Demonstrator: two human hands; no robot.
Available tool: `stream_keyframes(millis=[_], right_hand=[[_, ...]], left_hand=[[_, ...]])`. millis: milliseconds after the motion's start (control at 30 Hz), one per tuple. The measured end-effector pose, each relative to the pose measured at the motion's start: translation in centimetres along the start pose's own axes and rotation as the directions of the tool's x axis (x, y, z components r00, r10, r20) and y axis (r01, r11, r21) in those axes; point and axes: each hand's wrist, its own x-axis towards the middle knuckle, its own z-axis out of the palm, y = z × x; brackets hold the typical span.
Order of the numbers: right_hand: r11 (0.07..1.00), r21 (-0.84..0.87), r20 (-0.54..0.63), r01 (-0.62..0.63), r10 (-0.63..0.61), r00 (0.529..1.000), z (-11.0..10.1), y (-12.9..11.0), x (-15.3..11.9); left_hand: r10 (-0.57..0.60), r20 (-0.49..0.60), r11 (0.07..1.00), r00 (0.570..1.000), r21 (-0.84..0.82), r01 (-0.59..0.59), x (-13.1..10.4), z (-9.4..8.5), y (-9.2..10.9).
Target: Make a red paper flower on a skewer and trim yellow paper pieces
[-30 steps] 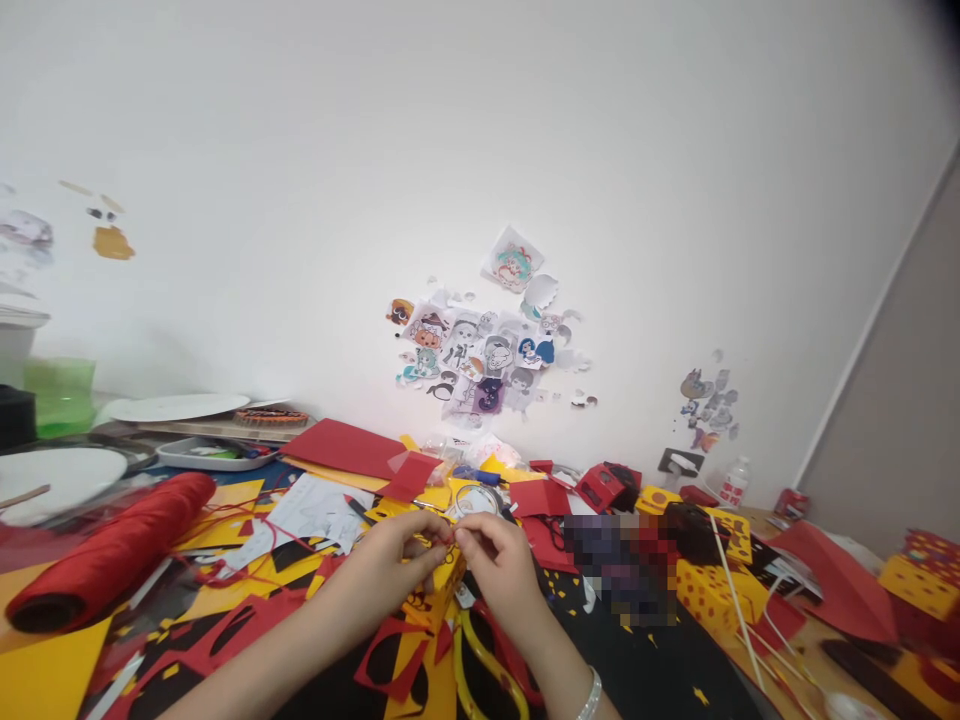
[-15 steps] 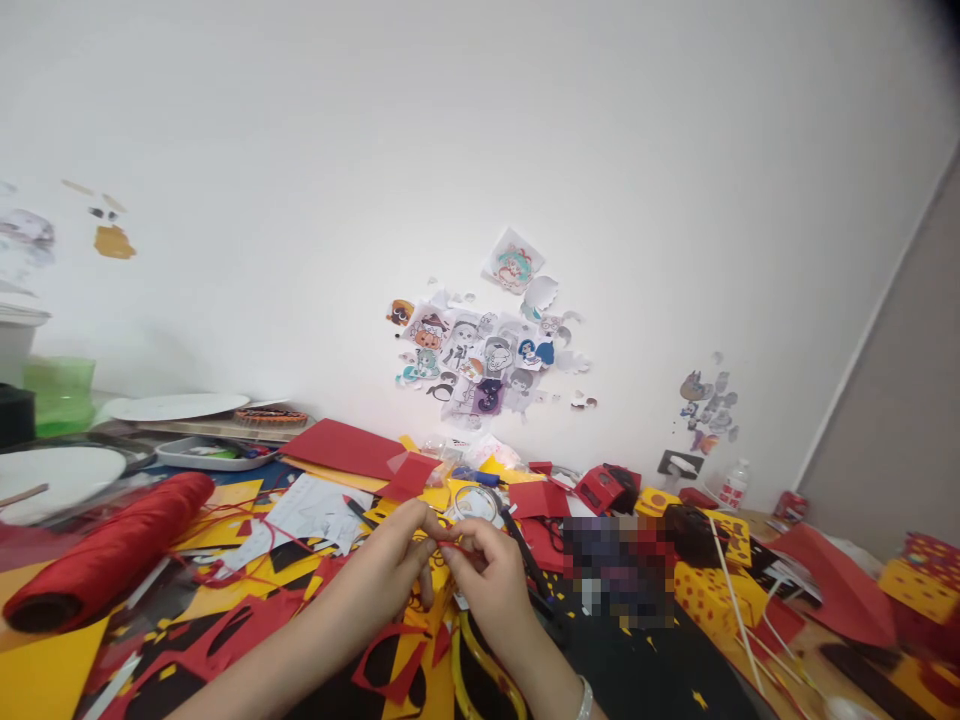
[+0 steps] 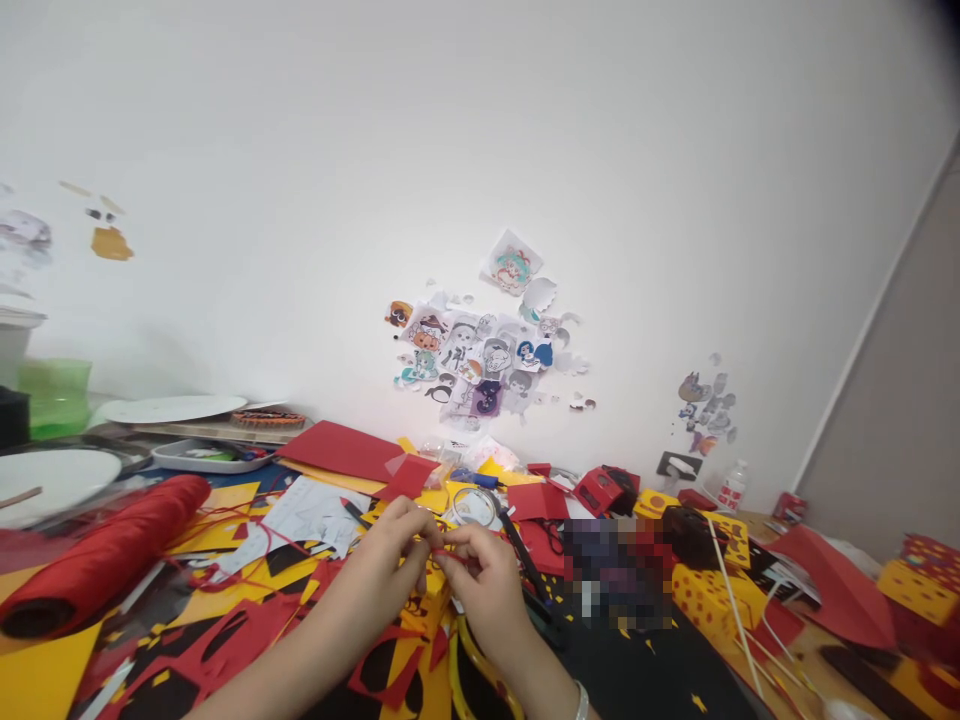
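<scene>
Near the middle of the cluttered table, my left hand (image 3: 394,560) and my right hand (image 3: 480,575) meet fingertip to fingertip. Both have their fingers pinched together. A thin bit of red, like cord, shows between the fingertips; its full shape is hidden by the fingers. Below the hands lie yellow paper pieces and a roll of yellow tape (image 3: 466,665). Red cord (image 3: 262,580) trails over the paper scraps to the left of my left hand.
A large red roll (image 3: 112,560) lies at the left, near a white plate (image 3: 60,480). Cut red paper (image 3: 217,640) is at the front left. Yellow boxes (image 3: 716,600), wooden sticks (image 3: 731,600) and a plastic bottle (image 3: 733,487) stand or lie at the right.
The fingers of both hands have shifted slightly, with my left fingertips now curled closer over the pinch point. The view has moved a little.
</scene>
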Motion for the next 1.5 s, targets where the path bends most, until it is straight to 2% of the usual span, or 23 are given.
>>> stream_keyframes(millis=[167,333,433,500,633,700,800,900,967,1267,1500], right_hand=[[0.998,0.062,-0.044,0.029,-0.026,0.999,0.0,-0.1,-0.1],[0.994,0.011,-0.044,0.108,-0.108,0.993,-0.1,0.0,-0.5],[0.990,0.122,-0.014,0.064,-0.063,0.998,0.0,-0.3,-0.5],[0.978,0.208,0.001,0.015,-0.016,1.000,0.1,-0.4,-0.5],[0.965,0.262,0.003,-0.026,0.026,1.000,0.3,-0.3,-0.3],[0.979,0.204,-0.002,0.011,-0.011,1.000,0.2,-0.1,-0.3],[0.993,0.028,-0.042,0.114,-0.113,0.993,-0.1,0.2,-0.4],[0.975,-0.119,-0.081,0.187,-0.197,0.977,-0.3,0.1,-0.4],[0.968,-0.150,-0.087,0.200,-0.214,0.973,-0.3,0.0,-0.4],[0.995,-0.040,-0.118,0.094,-0.098,0.988,0.0,-0.3,-0.3],[0.998,0.052,-0.154,0.027,-0.019,0.988,0.1,-0.2,-0.4]], left_hand=[[-0.053,-0.090,0.995,0.994,-0.093,0.045,-0.2,0.2,0.3],[0.062,-0.151,0.994,0.987,-0.081,-0.075,-0.2,0.0,0.4],[0.087,-0.184,0.991,0.979,-0.087,-0.105,-0.2,-0.1,0.5],[0.039,-0.168,0.988,0.985,-0.141,-0.064,-0.3,0.1,0.5],[-0.175,-0.044,0.934,0.984,-0.323,0.151,-0.3,0.6,0.6],[-0.239,-0.009,0.901,0.971,-0.376,0.218,-0.3,0.8,0.9],[-0.288,0.018,0.871,0.958,-0.410,0.270,-0.2,0.8,1.4],[-0.307,0.044,0.860,0.951,-0.416,0.296,-0.3,0.7,1.7],[-0.311,0.041,0.856,0.950,-0.423,0.298,-0.3,0.7,1.8],[-0.350,0.052,0.851,0.935,-0.400,0.341,-0.4,0.6,2.1],[-0.329,0.065,0.856,0.942,-0.402,0.326,-0.3,0.7,1.9]])
